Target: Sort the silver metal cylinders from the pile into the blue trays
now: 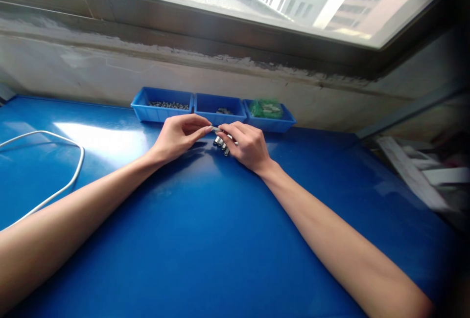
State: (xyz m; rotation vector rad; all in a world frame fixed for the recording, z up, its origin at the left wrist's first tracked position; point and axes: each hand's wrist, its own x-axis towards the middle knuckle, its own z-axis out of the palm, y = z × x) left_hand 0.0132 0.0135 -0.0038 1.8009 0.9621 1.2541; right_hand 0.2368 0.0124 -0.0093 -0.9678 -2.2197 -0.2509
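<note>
Between the fingertips of both hands is a small metal piece [216,129], silvery and mostly covered by the fingers. My left hand [181,134] pinches its left end with thumb and forefinger. At its other end, my right hand [246,143] closes thumb and fingers on it. Just below, several short metal cylinders [222,146] lie side by side on the blue table [205,239], partly hidden by my right hand. What exact kind of part these are, I cannot make out.
Three blue bins stand in a row by the wall: the left bin [150,112] holds many small metal parts, the middle bin [220,103] a few, the right bin [275,124] a green plastic bag [265,108]. A white cable [79,161] loops at left. Behind is a window.
</note>
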